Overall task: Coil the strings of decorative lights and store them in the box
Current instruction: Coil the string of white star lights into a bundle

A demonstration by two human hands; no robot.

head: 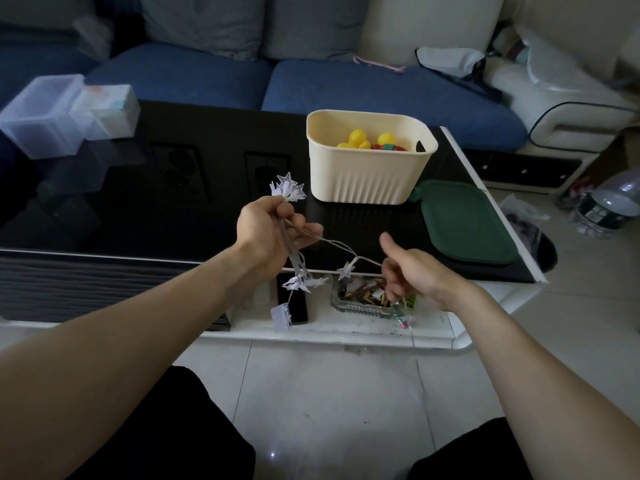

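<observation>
- Black glass tabletop (207, 202) spans the view, with a blue sofa (346, 88) beyond its far edge.
- Cream ribbed box (367, 174) stands near the tabletop's right edge, holding yellow bulbs (357, 137) and a coloured tangle of lights.
- Green lid (464, 223) lies flat just beside the box, toward the near right corner.
- Clear plastic containers (52, 112) sit at the far left corner.
- Left hand (270, 233) grips a gathered bundle of the star light string (289, 190); its fingers curl round the loops, stars poking above and dangling below.
- Right hand (412, 275) pinches the string's wire with curled fingers, thumb raised, over the near edge.
- Glass ashtray (360, 303) rests on the lower white shelf beneath the right hand.
- One star (346, 270) hangs on the wire between both hands.
</observation>
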